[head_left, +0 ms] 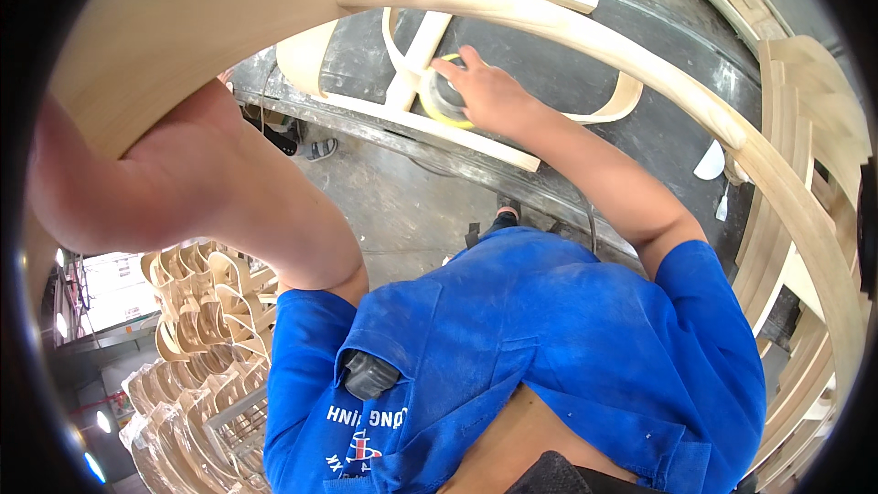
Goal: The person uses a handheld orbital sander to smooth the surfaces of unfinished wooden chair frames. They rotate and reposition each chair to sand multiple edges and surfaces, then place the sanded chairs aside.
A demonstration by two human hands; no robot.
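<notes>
Pale curved wooden chair frame (512,142) lies on the dark grey workbench (585,64). On this frame, the right hand (489,91) grips a round yellow sanding tool (441,96) and presses it down. Left of the workbench the left arm (192,183) goes up behind a wide bent wooden piece (183,27); the left hand is hidden, so its state I cannot tell.
</notes>
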